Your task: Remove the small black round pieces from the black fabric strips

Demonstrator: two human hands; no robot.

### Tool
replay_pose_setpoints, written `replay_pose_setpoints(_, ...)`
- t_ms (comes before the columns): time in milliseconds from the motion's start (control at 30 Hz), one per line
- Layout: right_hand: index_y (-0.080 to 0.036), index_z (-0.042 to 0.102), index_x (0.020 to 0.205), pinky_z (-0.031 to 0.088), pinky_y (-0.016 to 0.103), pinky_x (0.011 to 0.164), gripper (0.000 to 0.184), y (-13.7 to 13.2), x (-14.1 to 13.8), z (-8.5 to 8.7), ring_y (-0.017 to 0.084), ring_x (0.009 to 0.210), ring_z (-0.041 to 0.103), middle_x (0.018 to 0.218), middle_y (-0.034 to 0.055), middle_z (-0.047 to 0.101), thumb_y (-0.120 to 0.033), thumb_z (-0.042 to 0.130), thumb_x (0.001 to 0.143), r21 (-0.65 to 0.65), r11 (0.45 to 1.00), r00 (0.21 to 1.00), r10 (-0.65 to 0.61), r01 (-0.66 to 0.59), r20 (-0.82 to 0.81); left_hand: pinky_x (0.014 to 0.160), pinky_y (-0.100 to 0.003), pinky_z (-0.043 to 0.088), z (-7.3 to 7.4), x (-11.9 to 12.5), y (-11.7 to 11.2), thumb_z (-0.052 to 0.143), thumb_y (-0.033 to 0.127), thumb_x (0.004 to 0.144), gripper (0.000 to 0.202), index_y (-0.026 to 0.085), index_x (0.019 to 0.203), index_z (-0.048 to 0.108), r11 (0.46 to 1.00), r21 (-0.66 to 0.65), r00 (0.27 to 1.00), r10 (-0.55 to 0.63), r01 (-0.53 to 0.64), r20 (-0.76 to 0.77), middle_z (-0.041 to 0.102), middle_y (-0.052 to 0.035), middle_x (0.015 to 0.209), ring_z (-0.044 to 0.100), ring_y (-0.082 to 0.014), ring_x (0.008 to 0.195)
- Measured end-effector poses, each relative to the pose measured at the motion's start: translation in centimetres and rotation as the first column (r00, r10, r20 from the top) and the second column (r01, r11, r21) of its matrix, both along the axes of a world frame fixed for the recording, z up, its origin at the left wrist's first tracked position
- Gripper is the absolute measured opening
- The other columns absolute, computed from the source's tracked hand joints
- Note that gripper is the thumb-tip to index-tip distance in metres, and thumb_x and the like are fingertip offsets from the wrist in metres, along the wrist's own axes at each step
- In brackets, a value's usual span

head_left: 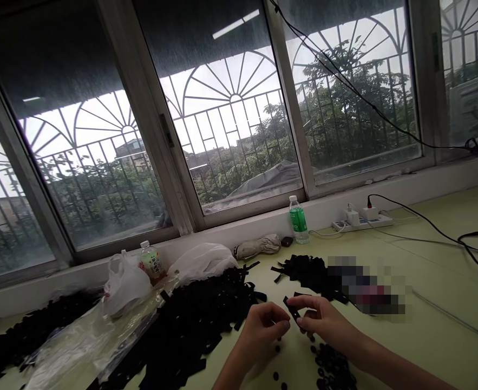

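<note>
Above pale-green tabletop (445, 238), my right hand (320, 317) clamps a flat black strip (291, 310) between fingers; beside it my left hand (263, 324) curls, whether gripping anything I cannot tell.

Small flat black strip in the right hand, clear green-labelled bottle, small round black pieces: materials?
Small flat black strip: probably fabric; matte, little sheen. Clear green-labelled bottle: likely plastic; smooth, see-through. Small round black pieces: possibly plastic; too small to judge finish.
</note>
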State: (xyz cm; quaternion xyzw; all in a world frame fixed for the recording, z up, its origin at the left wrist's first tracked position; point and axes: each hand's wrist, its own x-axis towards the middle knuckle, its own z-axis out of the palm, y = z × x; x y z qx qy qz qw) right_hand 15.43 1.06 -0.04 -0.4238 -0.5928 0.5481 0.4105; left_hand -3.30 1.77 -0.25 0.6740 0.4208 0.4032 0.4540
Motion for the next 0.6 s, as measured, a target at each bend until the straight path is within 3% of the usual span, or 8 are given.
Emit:
replay_pose_setpoints(133,-0.015,0.06,0.112,0.045,0.025,0.062,0.048,-0.03,-0.1,-0.14,0.015,0.065,0.058,0.064,-0.0028,0.057,-0.023,0.06,0.066,0.0,1.0,1.0,0.018,-0.018,0.004,0.056,-0.024,0.038,0.2,0.46,-0.15,0.074,0.03,0.067,0.02,0.013,0.074,0.069,0.999,-0.04,0.994,0.014,-0.01,0.111,0.06,-0.0016,0.059,0.05,-0.0117,0.056)
replay_pose_setpoints(333,-0.015,0.059,0.113,0.042,0.025,0.056,0.049,-0.02,-0.34,-0.4,0.014,0.06,0.054,0.057,-0.006,0.049,-0.022,0.064,0.065,0.052,0.998,0.999,0.04,-0.04,0.006,0.057,-0.024,0.04,0.95,0.92,-0.78,0.075,0.033,0.066,0.021,0.013,0.071,0.071,0.996,-0.05,0.993,0.072,-0.068,0.088,0.065,-0.0045,0.064,0.053,-0.0128,0.058)
replay_pose_setpoints(467,-0.015,0.059,0.114,0.044,0.025,0.057,0.045,0.07,-0.42,-0.77,0.015,0.06,0.055,0.057,-0.0055,0.049,-0.021,0.061,0.069,0.163,0.985,0.997,0.047,-0.058,0.068,0.058,-0.025,0.041,0.7,0.86,-0.61,0.077,0.035,0.064,0.024,0.013,0.071,0.07,0.994,-0.063,0.99,0.09,-0.084,0.11,0.065,-0.0039,0.064,0.054,-0.0135,0.059)
replay_pose_setpoints(600,-0.016,0.061,0.112,0.048,0.026,0.064,0.042,-0.26,-0.31,-0.43,0.015,0.065,0.057,0.067,-0.0018,0.054,-0.015,0.057,0.071,0.345,0.937,0.986,0.005,-0.062,0.164,0.06,-0.025,0.042,0.03,0.72,-0.16,0.08,0.03,0.06,0.026,0.014,0.077,0.068,0.991,-0.111,0.974,0.095,-0.073,0.206,0.065,-0.0038,0.067,0.058,-0.0148,0.062)
